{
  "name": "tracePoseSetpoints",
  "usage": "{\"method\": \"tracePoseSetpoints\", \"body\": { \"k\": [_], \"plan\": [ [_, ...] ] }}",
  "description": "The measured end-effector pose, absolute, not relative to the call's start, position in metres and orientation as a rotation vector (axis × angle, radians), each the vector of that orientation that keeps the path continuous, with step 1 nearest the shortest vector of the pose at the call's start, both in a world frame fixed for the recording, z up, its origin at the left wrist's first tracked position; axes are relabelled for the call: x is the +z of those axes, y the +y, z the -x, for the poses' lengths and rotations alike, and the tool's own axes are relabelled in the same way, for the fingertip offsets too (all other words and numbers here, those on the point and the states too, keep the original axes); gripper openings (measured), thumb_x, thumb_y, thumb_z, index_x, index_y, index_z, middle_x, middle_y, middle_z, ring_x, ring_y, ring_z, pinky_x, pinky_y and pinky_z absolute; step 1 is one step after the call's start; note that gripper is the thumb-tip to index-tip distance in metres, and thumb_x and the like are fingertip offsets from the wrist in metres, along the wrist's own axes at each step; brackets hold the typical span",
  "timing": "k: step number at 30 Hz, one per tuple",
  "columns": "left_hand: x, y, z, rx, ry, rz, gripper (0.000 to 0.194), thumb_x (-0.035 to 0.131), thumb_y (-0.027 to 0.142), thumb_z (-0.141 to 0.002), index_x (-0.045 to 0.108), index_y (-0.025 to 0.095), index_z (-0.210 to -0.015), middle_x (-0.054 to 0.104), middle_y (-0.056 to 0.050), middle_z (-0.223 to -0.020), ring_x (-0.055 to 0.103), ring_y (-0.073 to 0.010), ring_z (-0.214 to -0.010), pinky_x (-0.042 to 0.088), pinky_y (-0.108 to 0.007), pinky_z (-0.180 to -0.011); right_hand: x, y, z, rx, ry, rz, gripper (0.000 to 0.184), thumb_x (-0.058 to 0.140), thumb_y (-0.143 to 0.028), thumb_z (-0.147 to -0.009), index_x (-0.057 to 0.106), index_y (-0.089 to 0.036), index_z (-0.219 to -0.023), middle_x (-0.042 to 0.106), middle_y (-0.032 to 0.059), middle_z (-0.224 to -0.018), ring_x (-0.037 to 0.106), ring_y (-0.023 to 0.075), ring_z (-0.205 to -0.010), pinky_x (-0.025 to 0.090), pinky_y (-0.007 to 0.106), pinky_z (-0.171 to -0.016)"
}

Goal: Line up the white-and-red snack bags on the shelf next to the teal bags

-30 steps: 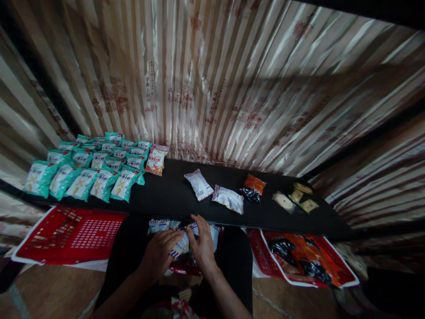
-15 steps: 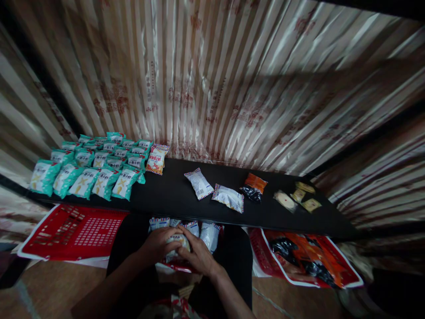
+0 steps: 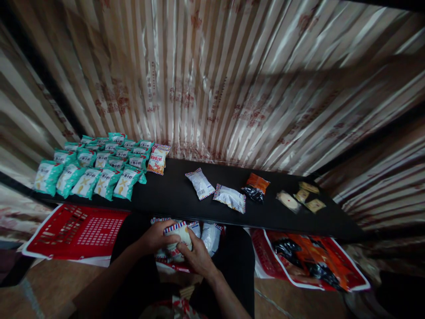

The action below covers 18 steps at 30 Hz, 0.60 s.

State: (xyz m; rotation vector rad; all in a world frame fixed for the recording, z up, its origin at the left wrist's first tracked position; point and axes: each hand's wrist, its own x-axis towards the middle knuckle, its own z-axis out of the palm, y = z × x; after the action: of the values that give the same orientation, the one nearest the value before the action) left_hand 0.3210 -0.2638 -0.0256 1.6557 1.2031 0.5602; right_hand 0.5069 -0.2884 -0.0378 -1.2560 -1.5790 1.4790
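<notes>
- The striped-edge snack packet [image 3: 182, 236] is between both hands, over the red basket [image 3: 178, 267] and just short of the black shelf [image 3: 159, 195];
- the left hand [image 3: 157, 235] is clasped on its left side, the right hand [image 3: 199, 254] on its right; neither hand is nearer;
- its striped end faces the shelf; its long axis seems to run that way, slightly aslant;
- two silvery-white packets [image 3: 200, 184] lie ahead on the shelf, nearer the right hand.

Snack packet [image 3: 178, 241] between both hands [image 3: 195, 256]
</notes>
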Motion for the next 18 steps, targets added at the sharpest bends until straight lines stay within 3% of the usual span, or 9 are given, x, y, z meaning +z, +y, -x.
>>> {"method": "tracePoseSetpoints", "body": {
  "k": [9, 15, 18],
  "plan": [
    [-0.031, -0.262, -0.318, 0.744, 1.122, -1.262, 0.046, 0.065, 0.042, -0.068, 0.059, 0.014, -0.103, 0.066, -0.004, -0.094, 0.060, -0.0185, -0.084, 0.047, -0.026, -0.073, -0.047, -0.285, -0.502, 1.620, -1.269, 1.176, 0.049, 0.060, -0.050, -0.073, 0.056, -0.019, -0.111, 0.068, 0.0038, -0.096, 0.063, 0.0217, -0.086, 0.049, 0.032, -0.074],
    [-0.031, -0.267, -0.329, 0.933, 1.118, -0.912, 0.071, 0.069, 0.045, -0.065, 0.042, 0.014, -0.124, 0.067, -0.005, -0.089, 0.064, -0.0186, -0.077, 0.050, -0.029, -0.070, -0.040, -0.280, -0.496, 1.630, -1.145, 1.152, 0.054, 0.061, -0.057, -0.070, 0.057, -0.019, -0.108, 0.068, 0.0052, -0.097, 0.063, 0.0233, -0.089, 0.048, 0.037, -0.083],
    [-0.031, -0.269, -0.337, 1.014, 1.111, -0.811, 0.064, 0.068, 0.047, -0.065, 0.048, 0.014, -0.116, 0.069, -0.006, -0.089, 0.065, -0.0207, -0.079, 0.051, -0.031, -0.070, -0.037, -0.277, -0.491, 1.607, -1.094, 1.195, 0.055, 0.060, -0.059, -0.069, 0.058, -0.019, -0.106, 0.068, 0.0058, -0.097, 0.064, 0.0227, -0.086, 0.049, 0.037, -0.082]
  ]
}}
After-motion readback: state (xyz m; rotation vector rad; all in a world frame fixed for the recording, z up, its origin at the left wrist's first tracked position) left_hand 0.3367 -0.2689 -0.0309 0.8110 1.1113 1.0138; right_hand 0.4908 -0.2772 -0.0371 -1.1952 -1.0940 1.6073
